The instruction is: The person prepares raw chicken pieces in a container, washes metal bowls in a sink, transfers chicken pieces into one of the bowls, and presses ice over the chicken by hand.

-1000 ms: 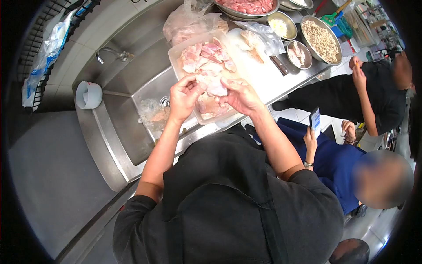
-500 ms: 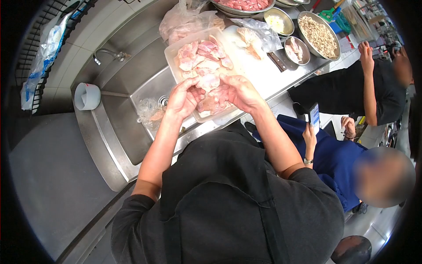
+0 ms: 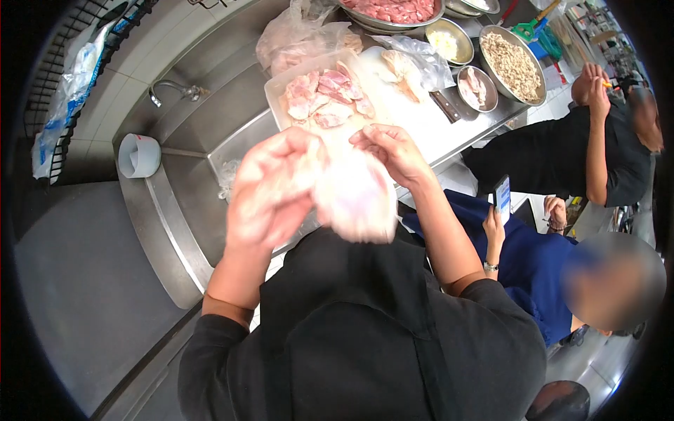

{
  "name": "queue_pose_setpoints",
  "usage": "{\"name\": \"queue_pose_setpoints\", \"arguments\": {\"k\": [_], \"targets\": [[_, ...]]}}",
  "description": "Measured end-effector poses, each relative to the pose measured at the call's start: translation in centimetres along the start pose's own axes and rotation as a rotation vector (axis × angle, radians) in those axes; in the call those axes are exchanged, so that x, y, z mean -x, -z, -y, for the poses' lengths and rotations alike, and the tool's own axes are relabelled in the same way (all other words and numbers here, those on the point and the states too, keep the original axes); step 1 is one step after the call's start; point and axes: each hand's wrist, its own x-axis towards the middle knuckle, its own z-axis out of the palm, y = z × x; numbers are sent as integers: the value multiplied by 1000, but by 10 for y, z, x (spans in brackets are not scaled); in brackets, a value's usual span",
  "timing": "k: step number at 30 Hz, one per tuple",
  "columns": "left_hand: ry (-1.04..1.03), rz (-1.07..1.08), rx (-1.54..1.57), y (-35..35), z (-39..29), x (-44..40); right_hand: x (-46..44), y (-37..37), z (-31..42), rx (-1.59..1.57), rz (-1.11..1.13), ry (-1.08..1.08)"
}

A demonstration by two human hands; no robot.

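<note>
Between my hands hangs a pale pink piece of raw meat [image 3: 357, 196], blurred by motion and raised close to the camera. My left hand [image 3: 277, 186] pinches its left side, the fingers smeared at the edges. At its upper right is my right hand [image 3: 393, 151], fingers curled together at the edge of the meat; the exact contact is hard to make out. Behind them, several raw pieces [image 3: 333, 91] lie in a translucent plastic tray [image 3: 277, 95], whose near part is hidden by the held piece and my hands.
A knife [image 3: 446, 105] lies on the white board [image 3: 421, 137] beside a small bowl of meat [image 3: 477, 89]. Further bowls, including a large one of minced food [image 3: 512, 67], stand behind. The sink [image 3: 189, 203] is at left; two people [image 3: 519, 245] are at right.
The meat piece has come up from the tray toward the camera and now hangs larger and spread out. My left hand has risen and moved left; my right hand has shifted slightly.
</note>
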Motion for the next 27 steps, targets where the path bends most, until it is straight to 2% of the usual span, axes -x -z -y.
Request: {"name": "queue_pose_setpoints", "arguments": {"k": [1, 2, 6, 8, 9, 15, 16, 18, 22, 24, 26, 27], "targets": [[9, 14, -59, -10, -14, 8, 0, 7, 0, -6, 41, -42], [20, 28, -119, -17, -26, 14, 0, 7, -1, 21, -16, -47], [39, -2, -35, -44, -40, 24, -2, 11, -2, 37, -66, -49], [39, 51, 52, -45, -41, 24, 0, 12, -4, 50, -97, -50], [38, 214, 207, -33, -39, 24, -1, 14, -5, 54, -97, -60], [24, 309, 283, -26, -34, 20, -6, 20, -7, 131, -103, -49], [25, 308, 282, -25, -35, 20, -6, 20, -7, 151, -108, -39], [-17, 347, 52, -23, -36, 20, -7, 19, -6, 171, -111, -39], [-10, 345, 88, -27, -38, 21, -9, 19, -5, 223, -116, -21], [-42, 278, 48, -24, -36, 19, -10, 21, -2, 343, -127, -8], [-166, -38, -295, -26, -31, 17, -11, 26, 1, 467, -140, 4], [-221, -146, -486, -29, -27, 4, -13, 30, 3, 652, -105, 56]]}}
